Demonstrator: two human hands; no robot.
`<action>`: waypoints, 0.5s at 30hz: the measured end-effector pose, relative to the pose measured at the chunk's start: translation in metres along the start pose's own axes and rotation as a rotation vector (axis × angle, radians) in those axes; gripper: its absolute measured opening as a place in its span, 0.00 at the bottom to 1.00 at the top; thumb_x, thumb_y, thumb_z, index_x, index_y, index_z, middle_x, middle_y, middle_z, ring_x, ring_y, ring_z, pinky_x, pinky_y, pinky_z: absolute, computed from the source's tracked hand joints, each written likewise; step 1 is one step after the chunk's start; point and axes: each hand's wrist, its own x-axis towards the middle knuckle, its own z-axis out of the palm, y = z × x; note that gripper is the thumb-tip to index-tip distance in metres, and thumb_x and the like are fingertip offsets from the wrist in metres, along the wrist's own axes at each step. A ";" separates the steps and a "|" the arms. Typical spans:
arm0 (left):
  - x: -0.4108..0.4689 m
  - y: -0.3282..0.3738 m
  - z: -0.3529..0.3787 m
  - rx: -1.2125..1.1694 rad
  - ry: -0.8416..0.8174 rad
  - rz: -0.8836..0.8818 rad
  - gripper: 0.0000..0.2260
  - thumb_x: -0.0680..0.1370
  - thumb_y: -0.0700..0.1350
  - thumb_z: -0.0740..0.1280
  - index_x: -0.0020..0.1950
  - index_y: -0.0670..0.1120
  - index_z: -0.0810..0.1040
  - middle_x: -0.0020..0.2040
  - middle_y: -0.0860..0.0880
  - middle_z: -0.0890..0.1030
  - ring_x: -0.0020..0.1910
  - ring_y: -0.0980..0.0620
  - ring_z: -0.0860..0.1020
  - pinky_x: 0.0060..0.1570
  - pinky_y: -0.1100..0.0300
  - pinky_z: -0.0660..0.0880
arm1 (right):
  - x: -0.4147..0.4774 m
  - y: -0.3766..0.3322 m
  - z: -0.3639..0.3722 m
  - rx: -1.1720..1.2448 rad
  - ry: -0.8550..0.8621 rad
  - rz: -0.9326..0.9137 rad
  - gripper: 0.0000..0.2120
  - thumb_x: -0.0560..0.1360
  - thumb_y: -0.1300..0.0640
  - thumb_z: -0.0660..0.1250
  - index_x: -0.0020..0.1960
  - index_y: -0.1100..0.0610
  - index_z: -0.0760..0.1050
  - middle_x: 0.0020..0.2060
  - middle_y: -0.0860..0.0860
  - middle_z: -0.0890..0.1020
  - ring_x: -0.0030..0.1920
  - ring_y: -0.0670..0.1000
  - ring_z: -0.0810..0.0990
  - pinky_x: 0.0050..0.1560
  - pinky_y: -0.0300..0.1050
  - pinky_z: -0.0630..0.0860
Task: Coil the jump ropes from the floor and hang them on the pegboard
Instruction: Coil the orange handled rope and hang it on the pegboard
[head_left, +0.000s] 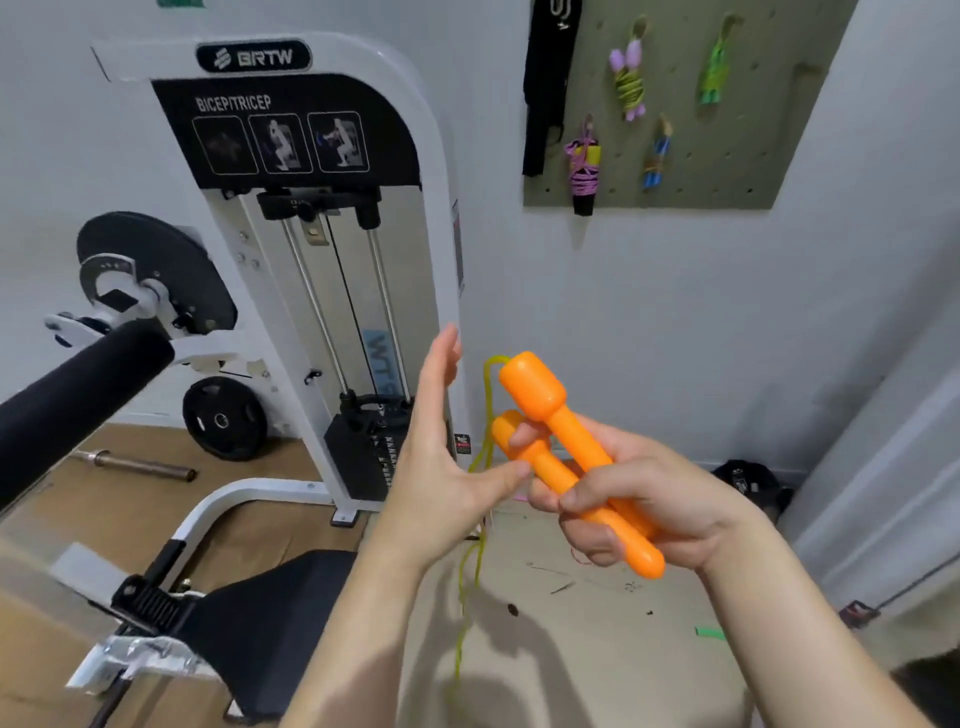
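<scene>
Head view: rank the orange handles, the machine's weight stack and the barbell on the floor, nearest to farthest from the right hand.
1. Orange handles, gripped in the right hand.
2. Weight stack, to its left.
3. Barbell, far left on the floor.

Two orange handles (535, 392) are gripped side by side in the right hand (644, 504), thick ends tilted upward. Their yellow-green cord (488, 400) is hung beside the left hand (441, 462). Coiled ropes (628, 83) are hung on the pegboard (727, 171), above both hands.
</scene>
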 end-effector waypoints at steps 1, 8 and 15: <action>0.003 0.004 -0.002 -0.028 -0.101 -0.007 0.46 0.65 0.47 0.77 0.76 0.60 0.55 0.74 0.54 0.67 0.74 0.58 0.63 0.72 0.54 0.61 | -0.008 0.002 0.000 0.025 -0.055 0.010 0.23 0.67 0.70 0.62 0.57 0.51 0.76 0.38 0.56 0.71 0.22 0.48 0.67 0.25 0.36 0.64; -0.002 0.019 0.023 -0.133 -0.330 -0.208 0.21 0.70 0.48 0.75 0.62 0.49 0.76 0.32 0.54 0.76 0.30 0.58 0.73 0.35 0.66 0.70 | -0.059 0.021 -0.013 0.290 -0.136 -0.121 0.29 0.69 0.65 0.70 0.66 0.50 0.68 0.47 0.62 0.74 0.24 0.47 0.68 0.22 0.34 0.66; -0.006 0.027 0.051 0.236 -0.099 -0.192 0.08 0.75 0.47 0.72 0.39 0.43 0.82 0.30 0.50 0.76 0.30 0.57 0.72 0.35 0.65 0.69 | -0.145 0.034 -0.040 0.286 0.094 -0.314 0.24 0.68 0.68 0.65 0.63 0.61 0.69 0.46 0.62 0.76 0.23 0.46 0.67 0.21 0.35 0.65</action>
